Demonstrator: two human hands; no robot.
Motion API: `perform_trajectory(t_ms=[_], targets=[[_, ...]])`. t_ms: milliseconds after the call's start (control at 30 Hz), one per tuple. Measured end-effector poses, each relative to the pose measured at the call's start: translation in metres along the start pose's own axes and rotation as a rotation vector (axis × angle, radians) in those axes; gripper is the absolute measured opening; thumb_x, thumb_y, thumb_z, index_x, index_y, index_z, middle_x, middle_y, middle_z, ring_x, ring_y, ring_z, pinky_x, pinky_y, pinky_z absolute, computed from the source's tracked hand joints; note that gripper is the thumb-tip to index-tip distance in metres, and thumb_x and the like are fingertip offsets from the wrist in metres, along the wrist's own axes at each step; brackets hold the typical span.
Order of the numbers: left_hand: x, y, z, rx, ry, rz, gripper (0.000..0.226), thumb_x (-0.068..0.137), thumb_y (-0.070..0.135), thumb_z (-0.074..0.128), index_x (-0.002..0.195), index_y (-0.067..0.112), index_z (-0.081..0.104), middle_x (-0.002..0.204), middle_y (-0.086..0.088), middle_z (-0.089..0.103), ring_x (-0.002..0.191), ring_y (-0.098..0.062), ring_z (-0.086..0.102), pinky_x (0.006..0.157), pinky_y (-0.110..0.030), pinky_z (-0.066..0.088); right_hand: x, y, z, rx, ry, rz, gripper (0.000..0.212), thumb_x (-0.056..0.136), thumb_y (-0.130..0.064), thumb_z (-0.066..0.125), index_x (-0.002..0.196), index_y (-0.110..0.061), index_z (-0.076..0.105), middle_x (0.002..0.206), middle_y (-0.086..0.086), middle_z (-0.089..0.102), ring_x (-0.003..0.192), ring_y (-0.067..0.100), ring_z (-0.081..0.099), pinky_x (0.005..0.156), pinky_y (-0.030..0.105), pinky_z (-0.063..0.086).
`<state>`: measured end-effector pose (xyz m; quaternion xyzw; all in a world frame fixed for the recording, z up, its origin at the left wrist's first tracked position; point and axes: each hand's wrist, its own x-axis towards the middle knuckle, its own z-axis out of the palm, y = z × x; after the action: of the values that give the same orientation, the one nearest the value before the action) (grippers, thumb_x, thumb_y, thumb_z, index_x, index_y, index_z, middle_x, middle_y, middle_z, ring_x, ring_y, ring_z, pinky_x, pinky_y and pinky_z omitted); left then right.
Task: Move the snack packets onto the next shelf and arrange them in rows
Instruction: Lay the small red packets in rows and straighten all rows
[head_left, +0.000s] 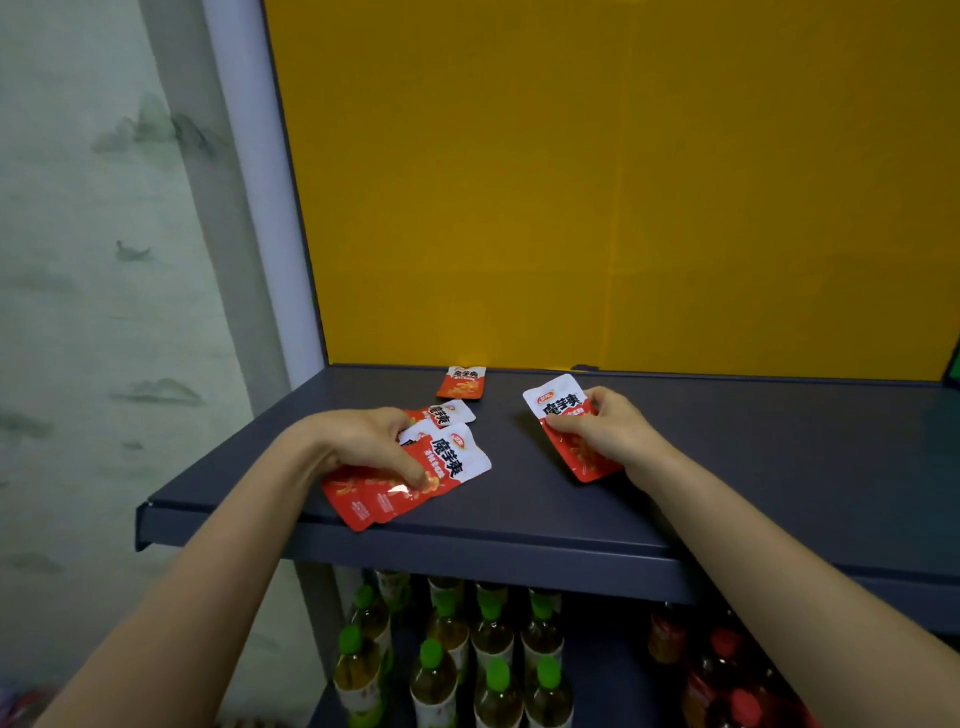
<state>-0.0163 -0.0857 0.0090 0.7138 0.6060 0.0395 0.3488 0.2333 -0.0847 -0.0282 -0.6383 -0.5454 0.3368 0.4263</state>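
1. The right grip (608, 431) pinches a single packet (563, 415) between thumb and curled fingers. Lay it flat to the right of the back packet (461, 382), label facing the same way.
2. The left grip (363, 441) clamps a fanned bunch (441, 467), nearer the front than the back packet. Deal from it one at a time.
3. A loose packet (452, 413) lies skewed on the shelf (727, 467) just in front of the back packet and wants squaring.
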Motion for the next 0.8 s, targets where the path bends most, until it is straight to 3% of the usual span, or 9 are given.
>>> perform_trajectory(t_ms=[100, 200, 267, 367, 433, 600, 700, 800], targets=[[0.004, -0.003, -0.007, 0.016, -0.016, 0.038, 0.053, 0.077, 0.021, 0.073, 0.12, 0.02, 0.043, 0.103, -0.001, 0.061, 0.091, -0.017, 0.064, 0.078, -0.031, 0.055, 0.013, -0.005, 0.001, -0.021, -0.005, 0.005, 0.039, 0.081, -0.028, 0.07, 0.114, -0.016, 0.054, 0.112, 0.005, 0.062, 0.087, 0.017, 0.057, 0.06, 0.023, 0.043], [0.009, -0.01, -0.015, -0.134, -0.012, 0.108, 0.037, 0.079, 0.015, 0.07, 0.105, 0.029, 0.048, 0.1, -0.002, 0.065, 0.084, -0.016, 0.066, 0.07, -0.028, 0.057, 0.029, -0.011, 0.005, -0.001, -0.014, 0.015, 0.04, 0.08, -0.027, 0.07, 0.115, -0.015, 0.053, 0.117, 0.007, 0.062, 0.091, 0.018, 0.058, 0.071, 0.027, 0.044], [0.018, -0.014, -0.023, -0.297, 0.053, 0.163, 0.032, 0.083, 0.01, 0.065, 0.101, 0.03, 0.049, 0.094, -0.001, 0.067, 0.074, -0.012, 0.068, 0.063, -0.024, 0.057, 0.04, -0.015, 0.01, 0.021, -0.014, 0.012, 0.038, 0.081, -0.026, 0.07, 0.113, -0.014, 0.053, 0.119, 0.008, 0.062, 0.092, 0.019, 0.058, 0.073, 0.029, 0.044], [0.04, -0.015, -0.03, -0.458, 0.173, 0.195, 0.03, 0.085, 0.005, 0.062, 0.11, 0.019, 0.052, 0.088, -0.001, 0.068, 0.06, -0.006, 0.069, 0.055, -0.02, 0.056, 0.056, -0.02, 0.022, 0.032, 0.007, 0.007, 0.033, 0.081, -0.026, 0.07, 0.105, -0.015, 0.051, 0.119, 0.01, 0.062, 0.097, 0.023, 0.06, 0.076, 0.031, 0.046], [0.058, -0.013, -0.03, -0.428, 0.158, 0.174, 0.037, 0.084, 0.005, 0.062, 0.118, 0.012, 0.051, 0.089, -0.002, 0.068, 0.062, -0.007, 0.069, 0.057, -0.021, 0.056, 0.063, -0.023, 0.029, 0.024, 0.035, 0.008, 0.031, 0.081, -0.027, 0.069, 0.101, -0.017, 0.049, 0.119, 0.01, 0.062, 0.105, 0.025, 0.06, 0.084, 0.035, 0.049], [0.086, -0.015, -0.034, -0.163, 0.134, 0.009, 0.05, 0.075, 0.03, 0.074, 0.115, 0.014, 0.047, 0.103, -0.005, 0.064, 0.094, -0.023, 0.065, 0.085, -0.038, 0.053, 0.079, -0.03, 0.04, -0.035, 0.064, 0.023, 0.027, 0.083, -0.027, 0.067, 0.1, -0.018, 0.049, 0.119, 0.009, 0.061, 0.111, 0.027, 0.057, 0.092, 0.038, 0.045], [0.091, -0.016, -0.043, -0.069, 0.105, -0.021, 0.061, 0.069, 0.036, 0.078, 0.116, 0.017, 0.044, 0.11, -0.006, 0.062, 0.095, -0.022, 0.064, 0.085, -0.039, 0.054, 0.09, -0.033, 0.049, -0.048, 0.091, 0.056, 0.042, 0.083, -0.029, 0.067, 0.117, -0.012, 0.05, 0.123, 0.01, 0.059, 0.112, 0.027, 0.056, 0.092, 0.038, 0.046], [0.093, -0.017, -0.052, -0.068, 0.045, -0.03, 0.061, 0.066, 0.033, 0.081, 0.114, 0.014, 0.049, 0.105, -0.008, 0.066, 0.09, -0.022, 0.066, 0.08, -0.036, 0.055, 0.1, -0.036, 0.061, -0.059, 0.117, 0.073, 0.044, 0.084, -0.03, 0.066, 0.12, -0.01, 0.05, 0.123, 0.01, 0.059, 0.112, 0.027, 0.056, 0.091, 0.037, 0.046]])
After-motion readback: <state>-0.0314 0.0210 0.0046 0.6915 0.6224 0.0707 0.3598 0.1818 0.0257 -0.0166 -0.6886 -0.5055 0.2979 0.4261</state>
